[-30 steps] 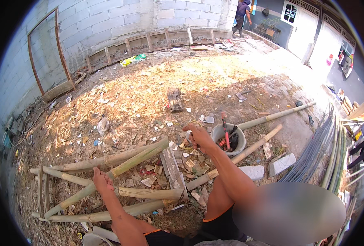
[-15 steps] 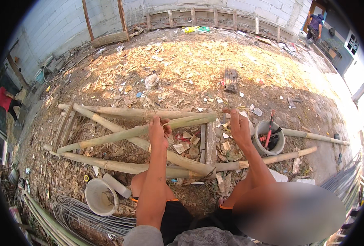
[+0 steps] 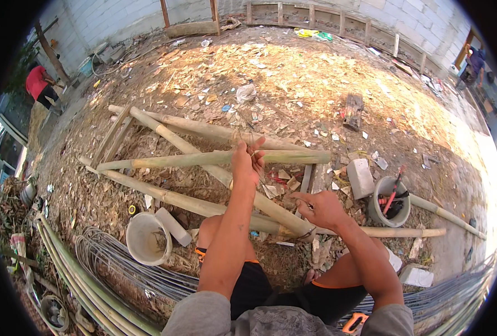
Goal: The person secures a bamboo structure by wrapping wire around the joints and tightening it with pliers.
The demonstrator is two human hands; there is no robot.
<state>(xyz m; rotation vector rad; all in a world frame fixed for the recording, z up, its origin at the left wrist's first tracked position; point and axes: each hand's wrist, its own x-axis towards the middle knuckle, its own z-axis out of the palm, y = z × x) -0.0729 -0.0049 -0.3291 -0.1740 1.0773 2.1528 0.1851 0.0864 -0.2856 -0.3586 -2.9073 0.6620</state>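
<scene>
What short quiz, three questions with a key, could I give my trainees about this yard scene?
1. Multiple choice: what sticks up from the bucket on the right?
A a plant
B a red tool
C a brick

2. True or false: the person in a red shirt is at the left of the picture.

3. Fill in: in the picture, the ____ hand overlaps the greenish bamboo pole lying across the others.

Key: 1 B; 2 true; 3 left hand.
</scene>
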